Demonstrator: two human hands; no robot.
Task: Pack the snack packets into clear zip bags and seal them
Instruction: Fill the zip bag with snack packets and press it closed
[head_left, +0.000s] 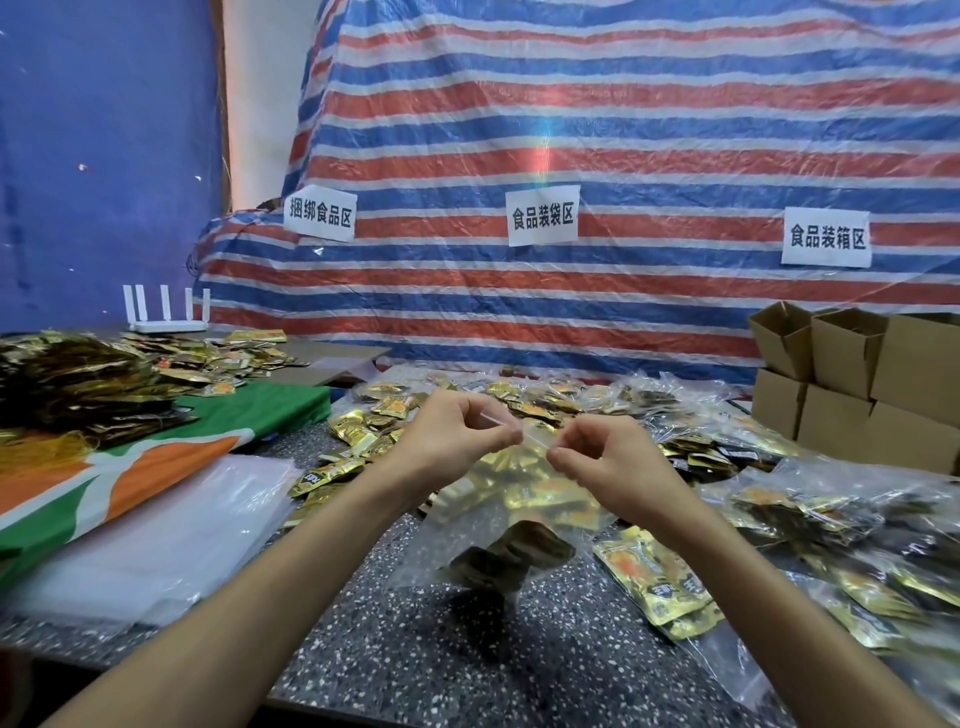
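Observation:
A clear zip bag (511, 525) hangs above the speckled table, holding several gold and dark snack packets. My left hand (457, 436) pinches the bag's top strip at its left end. My right hand (605, 460) pinches the same strip at its right end, the two hands close together. Loose gold snack packets (358, 441) lie scattered behind the hands, and more gold snack packets (654, 582) lie to the right of the bag. Filled clear bags (810, 512) are heaped at the right.
A stack of empty clear bags (171, 530) lies at the left on an orange-green cloth (104, 478). A dark heap of packets (78, 384) sits far left, with a white router (166, 317) behind it. Cardboard boxes (852, 384) stand at the right. A striped tarp (571, 156) forms the back wall.

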